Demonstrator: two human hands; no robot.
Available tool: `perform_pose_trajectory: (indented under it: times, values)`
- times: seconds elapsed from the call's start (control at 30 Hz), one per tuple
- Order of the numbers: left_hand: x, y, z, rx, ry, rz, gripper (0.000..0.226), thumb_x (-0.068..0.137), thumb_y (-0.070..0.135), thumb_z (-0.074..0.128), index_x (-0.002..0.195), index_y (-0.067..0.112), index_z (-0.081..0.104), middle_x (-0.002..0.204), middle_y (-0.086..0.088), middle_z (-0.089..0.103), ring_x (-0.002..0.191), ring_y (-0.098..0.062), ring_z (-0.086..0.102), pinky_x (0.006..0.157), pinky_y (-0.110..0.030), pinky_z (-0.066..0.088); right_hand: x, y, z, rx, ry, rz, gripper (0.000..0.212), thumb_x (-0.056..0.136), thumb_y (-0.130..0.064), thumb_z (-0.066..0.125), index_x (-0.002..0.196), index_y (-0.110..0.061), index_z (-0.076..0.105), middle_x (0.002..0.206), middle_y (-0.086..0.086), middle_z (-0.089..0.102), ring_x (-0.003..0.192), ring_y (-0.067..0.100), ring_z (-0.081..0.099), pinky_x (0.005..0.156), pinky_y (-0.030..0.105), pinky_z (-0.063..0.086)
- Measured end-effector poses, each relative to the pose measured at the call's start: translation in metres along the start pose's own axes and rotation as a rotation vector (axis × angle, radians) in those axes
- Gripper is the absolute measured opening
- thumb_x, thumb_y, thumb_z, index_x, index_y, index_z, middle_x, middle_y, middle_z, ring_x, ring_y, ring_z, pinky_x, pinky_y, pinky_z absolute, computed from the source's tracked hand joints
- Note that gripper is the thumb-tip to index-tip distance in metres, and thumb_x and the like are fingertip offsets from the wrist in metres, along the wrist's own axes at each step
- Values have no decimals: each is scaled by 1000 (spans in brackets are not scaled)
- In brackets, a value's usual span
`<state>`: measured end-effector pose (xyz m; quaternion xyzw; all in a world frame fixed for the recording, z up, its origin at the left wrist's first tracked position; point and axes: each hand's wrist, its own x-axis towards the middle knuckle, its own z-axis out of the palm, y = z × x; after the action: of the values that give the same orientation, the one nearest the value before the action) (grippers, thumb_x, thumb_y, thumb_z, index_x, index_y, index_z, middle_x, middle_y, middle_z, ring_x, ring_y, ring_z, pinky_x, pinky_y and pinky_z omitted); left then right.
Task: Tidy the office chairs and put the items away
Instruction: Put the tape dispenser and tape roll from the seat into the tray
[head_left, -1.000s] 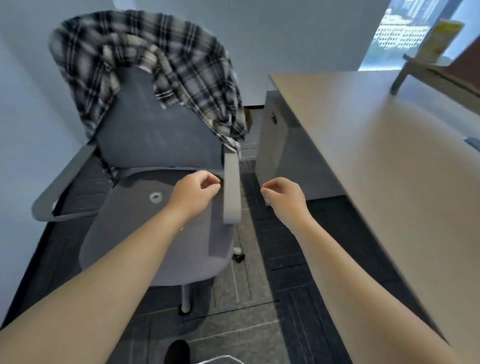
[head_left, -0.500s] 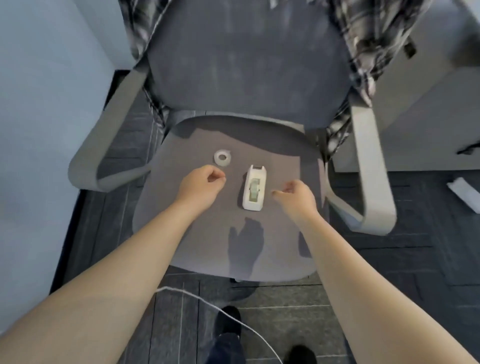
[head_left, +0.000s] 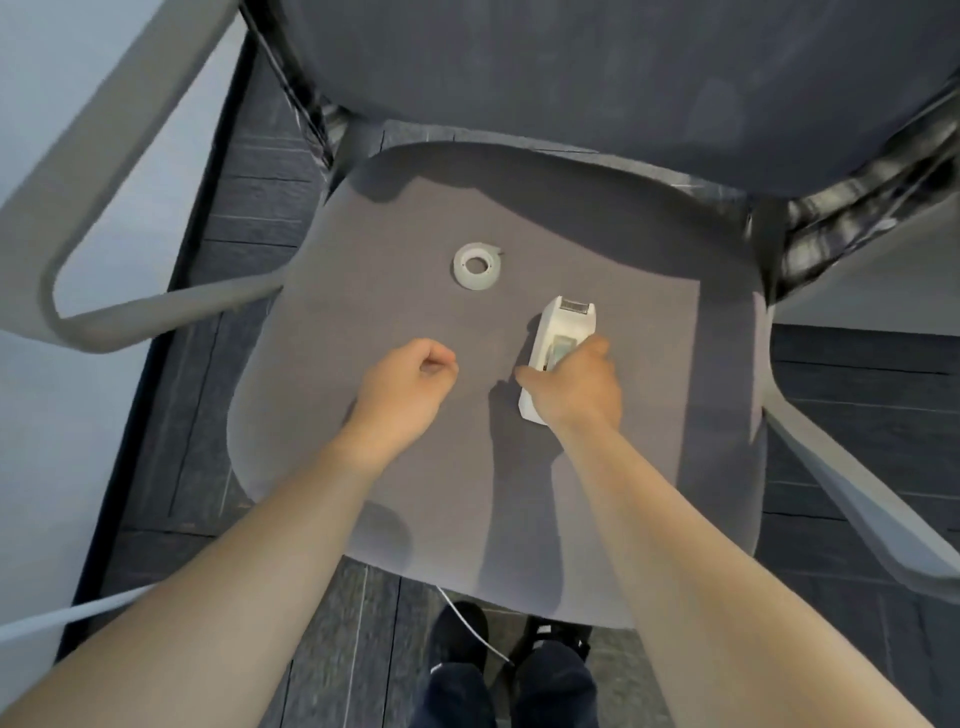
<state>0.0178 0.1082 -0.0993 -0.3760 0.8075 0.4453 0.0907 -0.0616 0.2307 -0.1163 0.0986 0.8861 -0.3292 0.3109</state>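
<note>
A grey office chair fills the view, its seat (head_left: 405, 467) right below me. On the seat lie a small roll of clear tape (head_left: 476, 264) and a white tape dispenser (head_left: 563, 332). My right hand (head_left: 576, 387) is over the near half of the dispenser, thumb on its left side and fingers curled over its right side. My left hand (head_left: 410, 387) hovers above the seat to the left of the dispenser, fingers curled, holding nothing. A plaid shirt (head_left: 852, 208) hangs from the backrest, only its lower edge showing at the right.
The chair's grey armrests (head_left: 98, 208) stand out at left and right. A pale wall is at the left. Dark floor tiles (head_left: 208, 467) surround the chair. A white cable (head_left: 478, 634) runs across the floor by my feet (head_left: 462, 634).
The view has closed in over the seat. My right hand has moved forward from beside the dispenser onto it and closed around it. My left hand stays curled and empty.
</note>
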Motion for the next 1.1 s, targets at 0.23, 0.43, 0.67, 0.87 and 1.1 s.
perform_pose_trajectory:
  times: [0.23,0.43,0.67,0.87,1.1]
  values:
    - [17,18,10,38,25,-58,31,86,16,53,117,8,53,122,-9,58,105,-22,55,94,-28,39,10,2,-34,249,-69,-4,54,75,-16,66,122,-8,40,110,7,59,88,26,52,72,29,39]
    - [74,47,11,216,64,32,57,80,17,62,132,11,39,137,-15,44,123,-32,46,100,-38,38,23,-14,-54,375,-25,-91,55,76,-10,66,125,-10,40,94,-4,51,85,19,51,69,26,42]
    - [116,49,35,512,-34,103,74,82,24,63,143,22,20,152,-11,21,135,-36,24,111,-45,28,29,-5,-47,393,-25,-109,61,76,-6,66,129,-13,36,79,-22,40,81,11,49,51,10,37]
    - [111,33,30,679,-41,118,51,79,15,62,126,15,42,132,-21,38,118,-42,42,97,-47,41,18,7,-41,420,9,-87,62,76,-3,65,130,-12,36,79,-23,38,80,11,48,53,9,35]
    - [50,43,-3,185,-108,105,31,71,15,66,93,20,44,112,-12,54,87,-26,50,70,-29,35,-33,-9,-52,476,96,-80,63,76,-4,64,131,-12,34,86,-12,43,89,17,48,59,21,39]
